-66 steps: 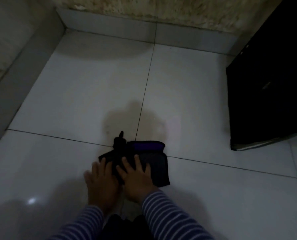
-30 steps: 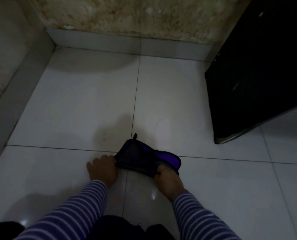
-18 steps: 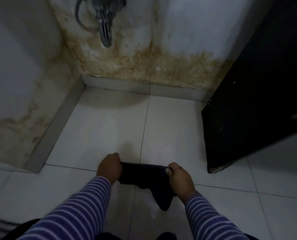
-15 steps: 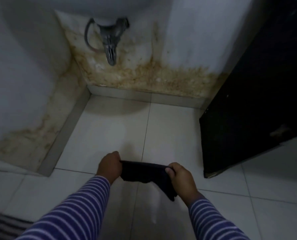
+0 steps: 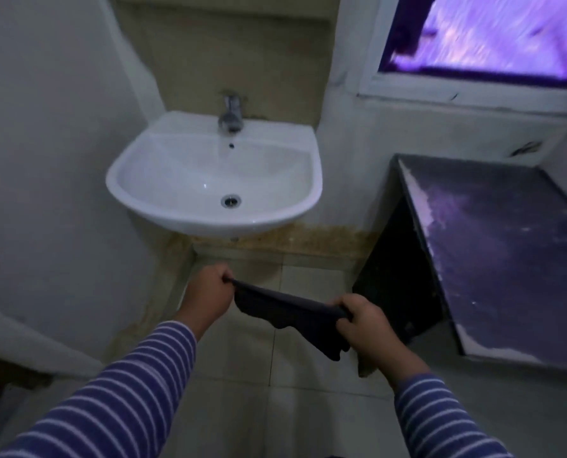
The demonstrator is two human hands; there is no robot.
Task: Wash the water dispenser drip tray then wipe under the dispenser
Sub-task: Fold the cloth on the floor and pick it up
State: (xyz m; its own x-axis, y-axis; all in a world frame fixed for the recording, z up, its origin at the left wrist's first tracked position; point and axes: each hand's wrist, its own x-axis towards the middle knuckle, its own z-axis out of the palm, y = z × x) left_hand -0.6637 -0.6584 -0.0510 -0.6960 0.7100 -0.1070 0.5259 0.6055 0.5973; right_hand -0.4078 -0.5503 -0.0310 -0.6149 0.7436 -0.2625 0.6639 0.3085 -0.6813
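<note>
Whereas two seconds ago the cloth (image 5: 288,307) lay on the floor (image 5: 275,391) under two flat palms, it now hangs clear of the tiles, pulled out between the left hand (image 5: 209,294) and the right hand (image 5: 364,322). Each grip is closed on one end of it, fingers curled round the fabric, and a loose flap droops just beside the right hand. The left end sits higher than the right, so the cloth slopes down across the body.

The view has risen as well. A second ago it showed only the floor corner and the stained foot of the wall; now it takes in the sink (image 5: 117,175) straight ahead, the tap (image 5: 230,114) above the bowl, a window (image 5: 490,34) up on the right and a dark worktop (image 5: 506,259) beneath it. The person seems to have got up from a crouch.

For the task this reads as the end, or at least a pause, of wiping that patch of floor, with the cloth probably headed for the sink to be rinsed or wrung. Neither the tray nor the dispenser is in view, so whether the tray is washed cannot be judged from here. The light is dim and the frame smeared, so I cannot tell whether the tap is running.
</note>
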